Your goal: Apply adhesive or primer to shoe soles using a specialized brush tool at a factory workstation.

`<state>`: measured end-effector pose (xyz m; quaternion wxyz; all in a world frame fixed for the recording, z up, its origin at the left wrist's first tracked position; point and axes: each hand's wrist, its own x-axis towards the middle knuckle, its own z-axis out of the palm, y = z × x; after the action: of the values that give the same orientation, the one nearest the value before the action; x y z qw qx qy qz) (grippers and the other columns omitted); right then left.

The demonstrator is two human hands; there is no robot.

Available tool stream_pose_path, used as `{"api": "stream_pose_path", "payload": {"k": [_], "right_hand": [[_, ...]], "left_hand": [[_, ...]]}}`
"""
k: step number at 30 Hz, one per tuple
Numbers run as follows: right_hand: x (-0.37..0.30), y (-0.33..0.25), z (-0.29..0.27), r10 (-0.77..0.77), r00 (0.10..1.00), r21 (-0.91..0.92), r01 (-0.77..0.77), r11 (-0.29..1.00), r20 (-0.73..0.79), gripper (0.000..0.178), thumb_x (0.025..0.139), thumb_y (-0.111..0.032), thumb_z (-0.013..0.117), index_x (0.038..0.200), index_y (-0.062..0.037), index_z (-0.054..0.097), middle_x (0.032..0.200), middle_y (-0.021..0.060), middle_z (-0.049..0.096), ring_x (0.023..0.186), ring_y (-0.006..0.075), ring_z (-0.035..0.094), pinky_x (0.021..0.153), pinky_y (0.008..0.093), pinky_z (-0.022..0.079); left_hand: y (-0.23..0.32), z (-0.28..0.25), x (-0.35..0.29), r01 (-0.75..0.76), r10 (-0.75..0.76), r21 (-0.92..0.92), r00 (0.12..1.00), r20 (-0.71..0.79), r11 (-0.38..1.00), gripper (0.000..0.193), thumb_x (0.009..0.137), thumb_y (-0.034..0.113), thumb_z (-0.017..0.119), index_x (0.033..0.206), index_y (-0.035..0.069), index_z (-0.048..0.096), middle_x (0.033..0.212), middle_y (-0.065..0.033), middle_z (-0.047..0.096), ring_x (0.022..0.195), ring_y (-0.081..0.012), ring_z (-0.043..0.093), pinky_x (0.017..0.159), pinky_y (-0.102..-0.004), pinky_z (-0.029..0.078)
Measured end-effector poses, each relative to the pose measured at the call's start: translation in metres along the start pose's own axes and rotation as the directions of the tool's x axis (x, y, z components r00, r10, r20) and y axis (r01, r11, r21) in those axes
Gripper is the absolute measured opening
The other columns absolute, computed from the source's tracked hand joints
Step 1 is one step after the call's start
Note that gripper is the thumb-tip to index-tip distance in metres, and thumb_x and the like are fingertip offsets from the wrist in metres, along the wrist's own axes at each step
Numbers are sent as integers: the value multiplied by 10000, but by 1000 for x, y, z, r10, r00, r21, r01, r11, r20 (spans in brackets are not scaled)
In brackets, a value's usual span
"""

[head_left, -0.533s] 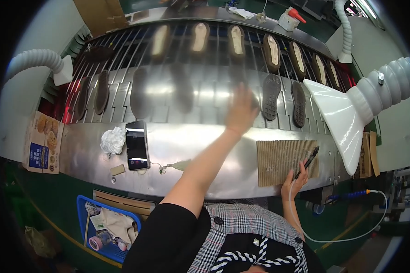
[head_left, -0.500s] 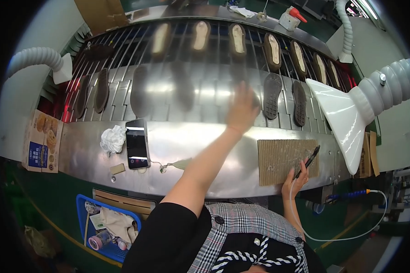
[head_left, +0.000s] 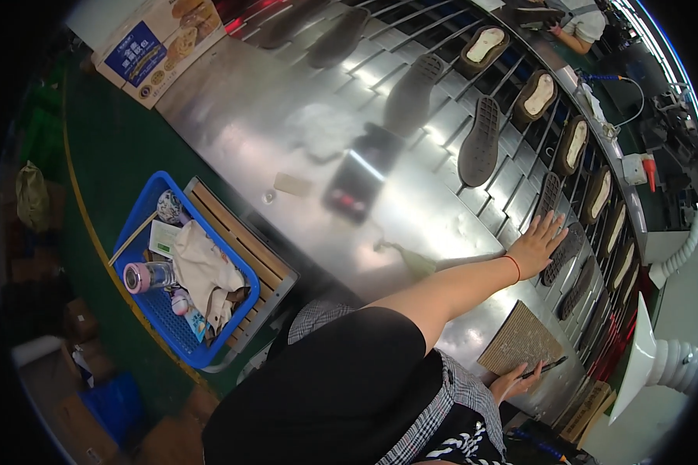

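With fingers spread, my left hand point(head_left: 535, 248) reaches across to the right over a dark, patterned shoe sole point(head_left: 568, 246); the hand hides part of it, and I cannot tell whether it presses on it. Another sole point(head_left: 481, 143) lies farther left on the conveyor point(head_left: 457, 205). Beyond the soles runs a row of dark shoe uppers with pale bottoms, among them one shoe upper point(head_left: 537, 97). My right hand point(head_left: 510, 382) is closed around a black pen-shaped tool point(head_left: 549, 366) beside a ribbed brown mat point(head_left: 522, 339).
A phone point(head_left: 364, 174) and a small beige block point(head_left: 293, 184) lie on the metal ledge. Below left stands a blue basket point(head_left: 143, 310) holding a cloth and a bottle. A white funnel-shaped duct point(head_left: 636, 360) hangs at the right; a cardboard box point(head_left: 159, 54) stands at the upper left.
The view has turned and shifted left, bringing the basket nearer the middle. My left hand, blurred before, is now over a sole. My right hand still grips the pen-shaped tool.
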<state>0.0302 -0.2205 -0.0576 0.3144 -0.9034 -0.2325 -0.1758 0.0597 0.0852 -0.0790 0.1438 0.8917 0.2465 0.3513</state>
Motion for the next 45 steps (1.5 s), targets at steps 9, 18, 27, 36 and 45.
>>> {"api": "stream_pose_path", "payload": {"k": [9, 18, 27, 36, 45], "right_hand": [[4, 10, 7, -45, 999, -64, 43, 997, -18, 524, 1016, -370, 482, 1387, -1, 452, 1416, 226, 464, 1296, 376, 454, 1080, 479, 343], [0, 10, 8, -8, 1000, -57, 9, 998, 5, 532, 1024, -383, 460, 1391, 1, 435, 1433, 220, 439, 1327, 360, 420, 1102, 473, 322], [-5, 12, 1, -27, 998, -34, 25, 999, -49, 527, 1011, -358, 488, 1379, 17, 439, 1451, 223, 444, 1299, 370, 459, 1098, 463, 330], [0, -6, 9, -39, 998, -17, 38, 999, -49, 438, 979, -186, 513, 1365, 11, 443, 1479, 221, 426, 1314, 383, 435, 1086, 441, 289], [0, -2, -1, -50, 998, 149, 56, 987, -45, 454, 913, -70, 575, 1344, -2, 450, 1494, 205, 411, 1211, 343, 440, 1063, 433, 280]], "left_hand": [[-5, 3, 2, 7, -6, -26, 999, 33, 1000, 801, 946, 476, 523, 1551, 79, 180, 1618, -202, 53, 1481, -417, 43, 1181, -525, 92], [-6, 6, -1, 8, -7, -32, 999, 41, 999, 804, 953, 480, 505, 1556, 75, 159, 1620, -205, 33, 1483, -427, 22, 1182, -540, 60], [2, 7, 1, 1, 3, -73, 999, 49, 997, 808, 943, 472, 528, 1549, 66, 182, 1611, -224, 76, 1474, -443, 66, 1171, -558, 106], [-22, -8, 2, 109, -96, -57, 975, 202, 992, 705, 935, 416, 554, 1481, 29, 332, 1581, -242, 178, 1453, -397, 203, 1154, -535, 204], [1, -38, 27, 302, -241, -29, 811, 534, 953, 743, 887, 400, 646, 1427, -18, 353, 1391, -179, 443, 1289, -318, 411, 1058, -462, 345]]}}
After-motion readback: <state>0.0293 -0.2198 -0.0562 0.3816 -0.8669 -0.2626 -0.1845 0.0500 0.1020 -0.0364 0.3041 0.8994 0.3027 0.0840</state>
